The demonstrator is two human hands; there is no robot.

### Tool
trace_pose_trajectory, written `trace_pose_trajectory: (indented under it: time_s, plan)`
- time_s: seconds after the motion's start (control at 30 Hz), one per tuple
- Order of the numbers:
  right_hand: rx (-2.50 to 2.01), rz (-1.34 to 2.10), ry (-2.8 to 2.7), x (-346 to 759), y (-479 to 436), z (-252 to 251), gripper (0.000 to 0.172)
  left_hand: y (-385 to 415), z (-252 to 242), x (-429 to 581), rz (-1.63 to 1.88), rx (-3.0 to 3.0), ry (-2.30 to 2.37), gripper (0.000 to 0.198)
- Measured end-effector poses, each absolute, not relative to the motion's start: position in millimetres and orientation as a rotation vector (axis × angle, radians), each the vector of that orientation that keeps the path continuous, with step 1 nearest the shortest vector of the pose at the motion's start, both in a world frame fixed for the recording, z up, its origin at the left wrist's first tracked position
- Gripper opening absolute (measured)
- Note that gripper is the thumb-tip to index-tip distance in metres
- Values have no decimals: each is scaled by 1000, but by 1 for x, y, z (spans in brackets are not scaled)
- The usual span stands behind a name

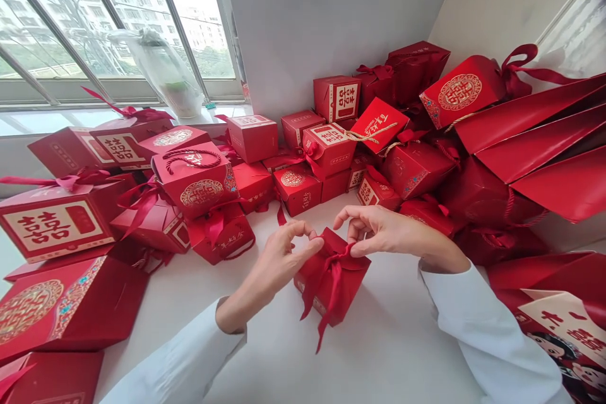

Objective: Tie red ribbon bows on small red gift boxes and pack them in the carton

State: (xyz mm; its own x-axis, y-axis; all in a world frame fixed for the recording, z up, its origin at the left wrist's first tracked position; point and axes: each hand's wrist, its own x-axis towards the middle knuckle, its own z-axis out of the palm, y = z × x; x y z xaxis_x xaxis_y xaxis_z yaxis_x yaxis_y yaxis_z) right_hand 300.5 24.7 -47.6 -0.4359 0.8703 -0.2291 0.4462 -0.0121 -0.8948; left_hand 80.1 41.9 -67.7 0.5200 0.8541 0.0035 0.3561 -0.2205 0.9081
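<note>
A small red gift box [351, 293] stands on the white table in front of me. A dark red ribbon [334, 273] is knotted on its top, with two tails hanging down the near side. On the box's left, my left hand [281, 259] pinches a loop of the ribbon between thumb and forefinger. My right hand [388, 232] is at the right of the knot, its thumb and curled fingers closed on the other ribbon loop, with the forefinger arched above. The knot lies between my hands.
Piled red gift boxes [201, 186] line the left and back of the white table [189, 315]. Red paper bags [534, 139] and more boxes crowd the right. A plastic-wrapped plant pot [177, 91] stands on the windowsill. A grey wall [331, 6] rises behind.
</note>
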Motion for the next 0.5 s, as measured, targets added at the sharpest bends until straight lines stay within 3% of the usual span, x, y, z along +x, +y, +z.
trace_pose_trajectory:
  time_s: [0.23,0.5]
  plan:
    - [-1565,1257,-1941,300,23,-45,34,51,-70,72,567,1733,1045,30]
    - [-1530,1362,-1801,309,25,-48,33,53,-69,74,566,1710,995,27]
